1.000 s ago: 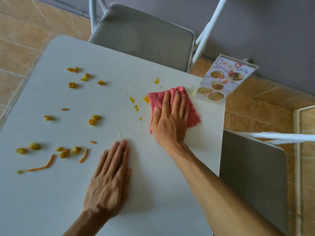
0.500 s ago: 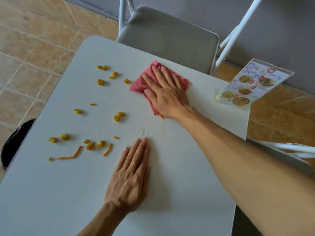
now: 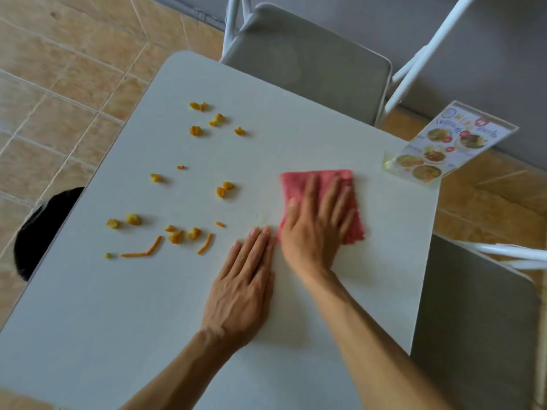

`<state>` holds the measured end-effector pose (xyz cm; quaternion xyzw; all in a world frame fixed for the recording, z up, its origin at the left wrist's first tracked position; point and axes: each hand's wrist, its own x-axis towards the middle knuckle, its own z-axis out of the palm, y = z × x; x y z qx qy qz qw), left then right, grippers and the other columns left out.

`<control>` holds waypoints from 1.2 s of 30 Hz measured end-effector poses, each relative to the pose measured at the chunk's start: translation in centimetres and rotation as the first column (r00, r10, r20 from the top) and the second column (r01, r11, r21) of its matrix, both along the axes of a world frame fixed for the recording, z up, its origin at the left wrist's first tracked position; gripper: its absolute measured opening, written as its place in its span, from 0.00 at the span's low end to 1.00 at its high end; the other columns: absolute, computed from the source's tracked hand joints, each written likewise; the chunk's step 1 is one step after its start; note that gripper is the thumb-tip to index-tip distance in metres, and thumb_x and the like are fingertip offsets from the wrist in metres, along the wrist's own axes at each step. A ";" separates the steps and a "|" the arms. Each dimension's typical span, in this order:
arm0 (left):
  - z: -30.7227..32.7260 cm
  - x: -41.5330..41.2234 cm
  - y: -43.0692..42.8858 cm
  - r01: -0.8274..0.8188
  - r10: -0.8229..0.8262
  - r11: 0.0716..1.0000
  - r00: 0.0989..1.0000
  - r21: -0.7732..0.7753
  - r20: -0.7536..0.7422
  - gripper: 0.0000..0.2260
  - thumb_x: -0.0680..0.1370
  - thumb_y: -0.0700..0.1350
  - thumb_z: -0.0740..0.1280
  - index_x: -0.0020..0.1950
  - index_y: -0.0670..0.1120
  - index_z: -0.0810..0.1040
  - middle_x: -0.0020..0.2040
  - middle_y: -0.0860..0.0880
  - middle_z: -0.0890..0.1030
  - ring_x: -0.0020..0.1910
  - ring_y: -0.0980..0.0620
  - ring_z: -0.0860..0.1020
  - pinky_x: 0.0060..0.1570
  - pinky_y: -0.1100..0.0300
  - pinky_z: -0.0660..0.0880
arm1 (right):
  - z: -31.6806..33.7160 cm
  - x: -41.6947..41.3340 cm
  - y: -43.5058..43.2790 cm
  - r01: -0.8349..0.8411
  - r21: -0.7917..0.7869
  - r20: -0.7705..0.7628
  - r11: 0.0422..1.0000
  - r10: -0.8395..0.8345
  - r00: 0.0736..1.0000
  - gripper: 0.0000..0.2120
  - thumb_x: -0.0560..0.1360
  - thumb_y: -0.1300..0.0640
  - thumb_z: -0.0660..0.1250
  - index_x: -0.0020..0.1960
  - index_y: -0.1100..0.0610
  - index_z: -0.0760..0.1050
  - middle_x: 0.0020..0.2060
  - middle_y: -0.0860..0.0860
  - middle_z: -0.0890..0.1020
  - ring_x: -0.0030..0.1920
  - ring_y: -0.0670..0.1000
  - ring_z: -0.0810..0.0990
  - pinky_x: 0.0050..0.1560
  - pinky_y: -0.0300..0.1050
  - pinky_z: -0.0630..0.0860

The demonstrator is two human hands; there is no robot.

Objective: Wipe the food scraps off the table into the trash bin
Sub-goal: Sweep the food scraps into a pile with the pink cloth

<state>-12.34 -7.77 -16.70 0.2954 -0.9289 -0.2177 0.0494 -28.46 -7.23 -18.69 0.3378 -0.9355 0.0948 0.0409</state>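
A pink cloth (image 3: pixel 302 180) lies flat on the white table (image 3: pixel 296 128), right of centre. My right hand (image 3: pixel 318 223) presses down on it with fingers spread. My left hand (image 3: pixel 242 282) rests palm down on the bare table just left of the cloth, holding nothing. Several yellow and orange food scraps (image 3: pixel 177 235) are scattered over the left half of the table, with more scraps (image 3: pixel 207 119) toward the far edge. A black trash bin (image 3: pixel 38 232) shows partly beyond the table's left edge.
A menu card in a clear stand (image 3: pixel 444 146) sits at the table's far right corner. A grey chair (image 3: pixel 307 60) stands at the far side and another grey chair (image 3: pixel 473 321) at the right. Tan tiled floor lies to the left.
My right hand has slid the cloth from the far middle of the table back toward me and to the right. My left hand has stayed flat in place.
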 end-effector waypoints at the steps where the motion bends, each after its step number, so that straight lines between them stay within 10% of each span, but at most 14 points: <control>1: 0.3 0.3 -0.2 -0.012 0.012 1.000 1.000 0.006 -0.014 0.24 0.81 0.43 0.57 0.77 0.40 0.61 0.79 0.44 0.59 0.79 0.47 0.55 0.76 0.47 0.57 | 0.1 0.9 0.6 -0.192 0.024 0.004 0.981 0.192 0.981 0.26 0.83 0.44 0.55 0.79 0.51 0.66 0.79 0.62 0.65 0.80 0.66 0.62 0.77 0.67 0.59; 4: 0.8 2.5 -0.2 -0.079 0.079 0.997 0.997 -0.014 -0.022 0.23 0.79 0.38 0.59 0.75 0.36 0.64 0.78 0.40 0.61 0.78 0.44 0.58 0.75 0.46 0.59 | 0.2 -1.9 2.1 -0.424 0.072 -0.002 0.903 0.426 0.905 0.26 0.84 0.43 0.54 0.80 0.49 0.64 0.81 0.57 0.62 0.81 0.62 0.59 0.78 0.66 0.59; 8: 0.2 6.5 0.2 -0.141 0.142 0.988 0.990 -0.060 0.006 0.23 0.80 0.41 0.59 0.75 0.35 0.64 0.78 0.40 0.61 0.78 0.42 0.59 0.75 0.45 0.59 | 0.2 2.8 -0.3 0.117 -0.059 -0.003 0.991 -0.117 0.993 0.25 0.83 0.44 0.57 0.78 0.50 0.68 0.79 0.61 0.66 0.79 0.66 0.63 0.76 0.68 0.60; 14: -0.3 6.6 0.1 -0.139 0.139 0.988 0.990 -0.065 -0.007 0.23 0.81 0.42 0.57 0.75 0.36 0.63 0.78 0.41 0.60 0.79 0.43 0.57 0.76 0.46 0.57 | 0.0 4.1 2.5 -0.466 0.029 0.024 0.884 0.466 0.885 0.27 0.84 0.44 0.54 0.80 0.52 0.64 0.81 0.57 0.63 0.81 0.61 0.59 0.78 0.64 0.58; 19: -0.4 7.0 -0.1 -0.142 0.142 0.986 0.990 -0.085 0.004 0.23 0.81 0.41 0.57 0.76 0.36 0.62 0.78 0.41 0.60 0.79 0.45 0.56 0.78 0.52 0.51 | 0.6 6.3 3.6 0.131 -0.021 0.051 0.991 -0.130 0.990 0.26 0.85 0.44 0.53 0.80 0.53 0.66 0.80 0.59 0.65 0.80 0.64 0.62 0.76 0.66 0.61; 24: -0.6 6.6 -0.2 -0.142 0.141 0.985 0.990 -0.095 -0.024 0.24 0.80 0.41 0.59 0.75 0.37 0.64 0.78 0.40 0.60 0.79 0.44 0.56 0.78 0.51 0.51 | 1.9 6.3 8.7 -0.585 0.070 0.129 0.808 0.574 0.808 0.26 0.85 0.42 0.49 0.81 0.44 0.61 0.82 0.53 0.59 0.83 0.58 0.54 0.79 0.66 0.53; 27: -0.5 6.1 0.2 -0.168 0.165 0.980 0.986 -0.108 -0.040 0.23 0.81 0.40 0.57 0.75 0.36 0.63 0.78 0.40 0.60 0.79 0.43 0.57 0.77 0.47 0.56 | 1.0 0.9 10.0 -0.200 0.110 0.048 0.974 0.196 0.979 0.26 0.85 0.42 0.47 0.81 0.44 0.61 0.82 0.53 0.61 0.82 0.59 0.58 0.77 0.67 0.58; 30: -0.8 6.6 0.6 -0.174 0.173 0.978 0.985 -0.111 -0.024 0.23 0.81 0.41 0.56 0.76 0.36 0.62 0.78 0.40 0.60 0.79 0.43 0.57 0.76 0.46 0.56 | 0.4 4.2 8.8 0.313 0.038 0.040 0.949 -0.315 0.948 0.26 0.85 0.43 0.51 0.81 0.48 0.63 0.81 0.58 0.61 0.81 0.64 0.58 0.76 0.69 0.59; 36: -1.3 7.0 0.4 -0.149 0.148 0.982 0.989 -0.113 -0.023 0.24 0.82 0.43 0.55 0.76 0.35 0.61 0.78 0.39 0.59 0.79 0.43 0.55 0.77 0.46 0.54 | 1.8 8.1 12.8 -0.440 0.099 0.130 0.892 0.427 0.895 0.25 0.84 0.41 0.51 0.80 0.42 0.62 0.83 0.53 0.58 0.83 0.59 0.52 0.79 0.66 0.54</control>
